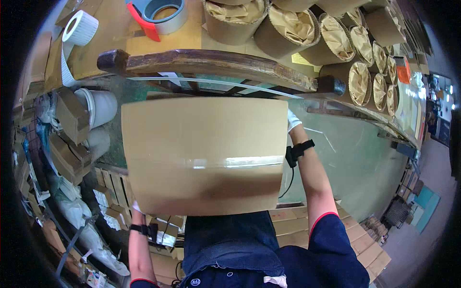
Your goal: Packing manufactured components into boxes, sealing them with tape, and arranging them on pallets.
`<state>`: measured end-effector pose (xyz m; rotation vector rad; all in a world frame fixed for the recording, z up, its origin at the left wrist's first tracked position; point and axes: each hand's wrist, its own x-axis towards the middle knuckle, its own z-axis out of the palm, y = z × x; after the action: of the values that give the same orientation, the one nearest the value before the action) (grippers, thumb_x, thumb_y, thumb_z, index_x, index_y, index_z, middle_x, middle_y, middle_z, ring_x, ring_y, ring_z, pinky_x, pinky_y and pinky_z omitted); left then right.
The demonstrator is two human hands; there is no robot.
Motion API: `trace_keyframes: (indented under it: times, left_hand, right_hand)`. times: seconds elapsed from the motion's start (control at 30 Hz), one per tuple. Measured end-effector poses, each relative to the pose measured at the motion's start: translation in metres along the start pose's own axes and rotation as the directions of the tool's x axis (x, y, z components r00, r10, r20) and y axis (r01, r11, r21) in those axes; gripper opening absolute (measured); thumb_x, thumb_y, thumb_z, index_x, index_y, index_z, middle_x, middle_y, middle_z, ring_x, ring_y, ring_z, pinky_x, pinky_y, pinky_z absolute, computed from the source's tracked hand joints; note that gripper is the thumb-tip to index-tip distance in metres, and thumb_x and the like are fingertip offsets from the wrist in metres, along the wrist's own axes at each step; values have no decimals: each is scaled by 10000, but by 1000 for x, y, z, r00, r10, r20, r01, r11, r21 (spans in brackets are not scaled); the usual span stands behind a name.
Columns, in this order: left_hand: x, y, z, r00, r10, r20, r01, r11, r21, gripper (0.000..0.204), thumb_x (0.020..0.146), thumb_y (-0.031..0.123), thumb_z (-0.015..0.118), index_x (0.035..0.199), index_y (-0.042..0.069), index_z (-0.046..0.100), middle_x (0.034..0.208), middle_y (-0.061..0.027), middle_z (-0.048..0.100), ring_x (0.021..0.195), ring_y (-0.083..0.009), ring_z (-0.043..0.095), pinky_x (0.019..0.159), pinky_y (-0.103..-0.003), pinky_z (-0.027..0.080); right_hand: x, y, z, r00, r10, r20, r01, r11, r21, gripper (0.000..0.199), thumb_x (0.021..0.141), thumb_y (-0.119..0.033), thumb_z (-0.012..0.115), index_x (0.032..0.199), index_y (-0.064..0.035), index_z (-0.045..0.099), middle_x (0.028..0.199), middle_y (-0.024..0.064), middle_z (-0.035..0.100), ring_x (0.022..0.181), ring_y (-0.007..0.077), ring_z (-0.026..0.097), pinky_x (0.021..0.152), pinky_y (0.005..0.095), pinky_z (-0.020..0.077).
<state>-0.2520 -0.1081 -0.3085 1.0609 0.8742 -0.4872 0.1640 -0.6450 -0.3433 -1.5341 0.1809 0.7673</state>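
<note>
I hold a brown cardboard box (204, 153), sealed with clear tape across its middle, in front of my body below a wooden table edge (211, 62). My right hand (292, 120), in a white glove, grips the box's far right corner. My left hand (137, 207), also gloved, supports the near left corner and is mostly hidden under the box. Both wrists carry black straps.
On the table stand several cardboard cylinders (288, 29) stuffed with brown paper, a tape dispenser (161, 14) and a white roll (79, 29). A white bucket (98, 105) and small boxes (72, 149) lie at the left. Wooden pallets (297, 225) sit on the green floor.
</note>
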Motion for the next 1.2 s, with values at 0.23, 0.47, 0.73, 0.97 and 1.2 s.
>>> trace_keyframes:
  times: [0.23, 0.47, 0.73, 0.97, 1.2]
  left_hand:
    - [33, -43, 22, 999, 18, 49, -12, 994, -113, 534, 979, 424, 430, 1354, 44, 445, 1327, -126, 537, 1170, -247, 529, 974, -417, 437]
    - [46, -57, 32, 998, 20, 68, -11, 991, -133, 544, 979, 435, 422, 1358, 47, 441, 1333, -124, 531, 1177, -247, 523, 978, -419, 433]
    - [59, 13, 40, 973, 59, 223, -58, 998, -10, 554, 979, 449, 412, 1363, 50, 435, 1339, -123, 524, 1185, -248, 516, 982, -421, 428]
    - [131, 118, 172, 738, -32, 674, -93, 984, 149, 564, 979, 461, 403, 1368, 53, 430, 1345, -122, 519, 1192, -249, 510, 986, -423, 424]
    - [114, 146, 383, 161, -310, 937, -146, 931, 333, 573, 979, 473, 395, 1372, 56, 425, 1350, -121, 513, 1199, -250, 504, 989, -426, 421]
  right_hand:
    - [6, 13, -31, 987, 157, 41, -136, 939, -316, 246, 974, -242, 503, 1120, -73, 609, 1010, 46, 653, 865, 139, 580, 766, 300, 504]
    - [-39, 27, 15, 988, 152, -21, -153, 988, -25, 256, 984, -259, 495, 1138, -82, 598, 1021, 29, 642, 882, 122, 567, 769, 294, 499]
    - [-189, -27, 41, 968, 57, -244, 43, 921, 387, 267, 994, -279, 487, 1159, -93, 585, 1034, 11, 629, 901, 102, 552, 774, 288, 495]
    - [-325, -140, 56, 673, -42, -739, 513, 745, 425, 276, 1002, -293, 480, 1175, -101, 575, 1044, -3, 620, 916, 87, 541, 777, 284, 491]
    - [-474, -101, 149, 218, -224, -950, 793, 608, 38, 318, 1019, -337, 448, 1231, -117, 536, 1094, -33, 580, 957, 48, 520, 818, 264, 478]
